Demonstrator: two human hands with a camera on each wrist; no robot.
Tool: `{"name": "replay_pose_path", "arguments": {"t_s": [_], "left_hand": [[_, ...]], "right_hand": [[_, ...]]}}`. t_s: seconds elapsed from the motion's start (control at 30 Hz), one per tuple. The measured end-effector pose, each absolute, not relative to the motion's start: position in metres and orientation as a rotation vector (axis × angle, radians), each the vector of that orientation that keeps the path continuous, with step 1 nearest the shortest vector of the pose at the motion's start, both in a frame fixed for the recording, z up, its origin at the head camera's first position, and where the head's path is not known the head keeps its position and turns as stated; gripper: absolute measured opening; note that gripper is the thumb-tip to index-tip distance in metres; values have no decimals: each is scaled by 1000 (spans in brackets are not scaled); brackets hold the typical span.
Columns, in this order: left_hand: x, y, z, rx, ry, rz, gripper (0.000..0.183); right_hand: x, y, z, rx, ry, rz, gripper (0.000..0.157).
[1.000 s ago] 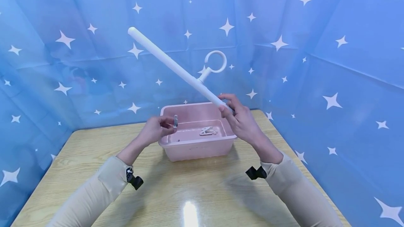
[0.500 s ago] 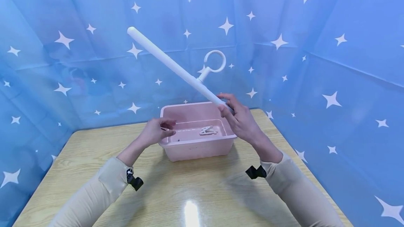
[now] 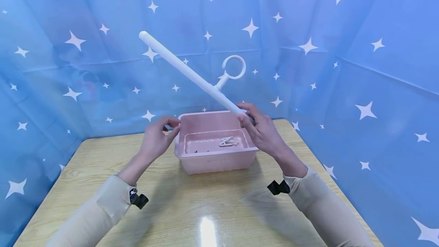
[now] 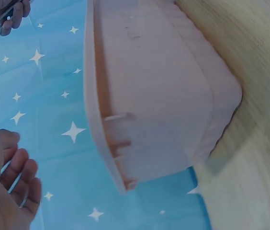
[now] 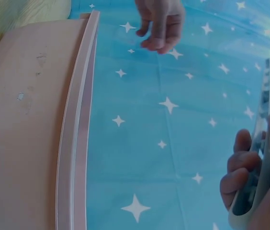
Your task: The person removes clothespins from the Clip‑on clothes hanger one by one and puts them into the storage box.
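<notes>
My right hand point(image 3: 265, 134) grips one end of a white hanger point(image 3: 185, 69), a long bar with a ring-shaped hook. The hanger slants up to the left, over the far side of a pink basin point(image 3: 219, 164). Seen from the right wrist, its underside point(image 5: 264, 96) is hollow. My left hand point(image 3: 156, 138) is beside the basin's left rim; the left wrist view shows its fingers point(image 4: 17, 167) loosely bent with nothing between them. Inside the basin lie white clips point(image 3: 227, 142), and small dark bits show just above the near rim.
The basin stands on a light wooden table point(image 3: 219, 201), with table surface in front of it and at both sides. A blue curtain point(image 3: 113, 60) with white stars hangs behind the table and along its sides.
A small clip in my left hand one second ago has left it. That hand has since moved left from over the basin to its rim. My right hand keeps holding the hanger.
</notes>
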State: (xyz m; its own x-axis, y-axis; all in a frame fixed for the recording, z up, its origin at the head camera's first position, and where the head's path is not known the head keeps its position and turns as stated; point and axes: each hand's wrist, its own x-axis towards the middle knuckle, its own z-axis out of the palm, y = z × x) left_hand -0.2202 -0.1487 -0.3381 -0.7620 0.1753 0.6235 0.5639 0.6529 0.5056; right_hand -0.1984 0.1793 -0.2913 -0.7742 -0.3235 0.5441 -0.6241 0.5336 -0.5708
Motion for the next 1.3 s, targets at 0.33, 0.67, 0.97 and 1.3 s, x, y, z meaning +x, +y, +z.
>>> {"name": "replay_pose_path", "arguments": {"t_s": [0.33,0.67,0.97,1.3], "left_hand": [[-213,-158,-321,-673,-2034,-807,18],[-208,-164,-299,-700,-1912,-737,17],[-203,-163,-281,-795,-1772,-662,18],[-201,-159,-261,-848,-1638,-646,25]], "right_hand": [[-200,175,-292,790,-2404,1077,39],[-201,174,-292,802,-2417,1061,35],[-202,172,-292,816,-2437,1069,32],[-199,170,-291,818,-2465,1044,33]]}}
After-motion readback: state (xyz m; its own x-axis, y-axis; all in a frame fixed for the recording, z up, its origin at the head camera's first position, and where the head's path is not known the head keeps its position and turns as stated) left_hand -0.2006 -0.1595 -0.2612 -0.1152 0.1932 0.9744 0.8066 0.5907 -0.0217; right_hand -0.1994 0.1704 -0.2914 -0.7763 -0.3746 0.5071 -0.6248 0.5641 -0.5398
